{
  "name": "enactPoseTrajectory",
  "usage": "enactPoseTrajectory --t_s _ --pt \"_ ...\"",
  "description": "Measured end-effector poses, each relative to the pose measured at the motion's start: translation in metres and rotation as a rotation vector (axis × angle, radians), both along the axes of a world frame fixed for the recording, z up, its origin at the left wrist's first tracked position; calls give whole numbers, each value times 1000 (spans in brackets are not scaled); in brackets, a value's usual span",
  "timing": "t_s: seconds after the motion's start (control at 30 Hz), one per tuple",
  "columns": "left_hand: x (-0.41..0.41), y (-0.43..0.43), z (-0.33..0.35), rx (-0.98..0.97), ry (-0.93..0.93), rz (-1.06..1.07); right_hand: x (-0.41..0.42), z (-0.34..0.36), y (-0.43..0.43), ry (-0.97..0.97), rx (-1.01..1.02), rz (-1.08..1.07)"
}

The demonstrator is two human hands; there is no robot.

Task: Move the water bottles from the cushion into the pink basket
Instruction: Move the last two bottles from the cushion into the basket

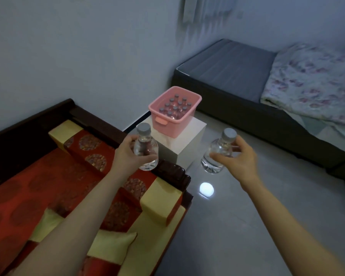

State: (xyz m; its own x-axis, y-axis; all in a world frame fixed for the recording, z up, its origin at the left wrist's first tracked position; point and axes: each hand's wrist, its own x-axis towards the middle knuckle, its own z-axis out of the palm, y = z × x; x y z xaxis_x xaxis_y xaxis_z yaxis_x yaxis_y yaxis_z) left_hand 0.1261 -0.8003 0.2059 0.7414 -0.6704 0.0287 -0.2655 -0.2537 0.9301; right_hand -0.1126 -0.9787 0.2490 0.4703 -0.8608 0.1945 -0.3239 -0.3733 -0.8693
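At the left, a dark wooden sofa (28, 124) carries a red cushion (38, 186) woven with round medallions and edged in yellow. Square bolsters (84, 148) in the same cloth lie along its far and right sides, and the carved armrest (171, 170) ends just below the left hand's bottle. The left hand (126, 154) holds a clear water bottle (145, 148) upright above that armrest, fingers (149, 157) clamped round the rounded body, with the grey cap free on top. Just beyond, a white cube-shaped bench (189, 136) stands near the wall (68, 56), in the gap between sofa and bed. The pink basket (179, 126) sits on its far part: smooth plastic, rolled rim, a handle slot facing near-left, top open. About a dozen grey-capped bottles (175, 108) stand upright inside, crowded together. Right of the bench, the right hand (241, 158) holds a second bottle (212, 166) upright over the floor (247, 226), thumb and fingers (238, 141) pinching its shoulder under the cap. The floor is glossy pale tile with a round spot of light (207, 189), and it lies open between sofa and bed. At the far right, a low bed (227, 64) with a grey striped mattress bears a crumpled floral blanket (311, 82)
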Motion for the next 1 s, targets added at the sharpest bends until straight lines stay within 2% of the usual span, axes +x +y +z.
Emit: enactPoseTrajectory --t_s 0.33,0.47,0.67,1.0 --pt "40 -156 -6 23 1 33 42 -4 -163 50 5 31" --pt "59 -225 -10 12 23 50 78 -10 -252 68 15 115" --pt "82 -324 -18 0 42 193 143 -12 -375 73 53 280" --pt "128 -420 -40 14 48 264 234 -37 -487 50 116 523"
